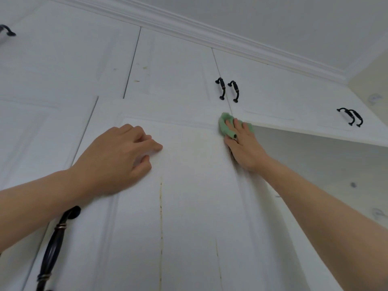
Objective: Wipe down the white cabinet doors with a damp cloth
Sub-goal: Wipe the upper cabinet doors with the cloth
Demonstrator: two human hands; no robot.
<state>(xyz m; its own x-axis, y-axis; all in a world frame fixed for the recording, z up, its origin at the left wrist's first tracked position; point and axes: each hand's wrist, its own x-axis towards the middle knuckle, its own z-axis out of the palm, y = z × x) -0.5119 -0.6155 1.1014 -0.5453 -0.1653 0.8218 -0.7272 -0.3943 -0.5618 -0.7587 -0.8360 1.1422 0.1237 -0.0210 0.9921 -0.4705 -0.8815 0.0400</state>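
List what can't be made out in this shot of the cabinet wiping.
- Green cloth: the right hand covers much of it in the head view; its dampness can't be judged.
- Door under the left hand: the bottom frame edge cuts it off.
- Nearest black handle: its lower end runs out of frame.
- Far-left handle: clipped by the left edge.
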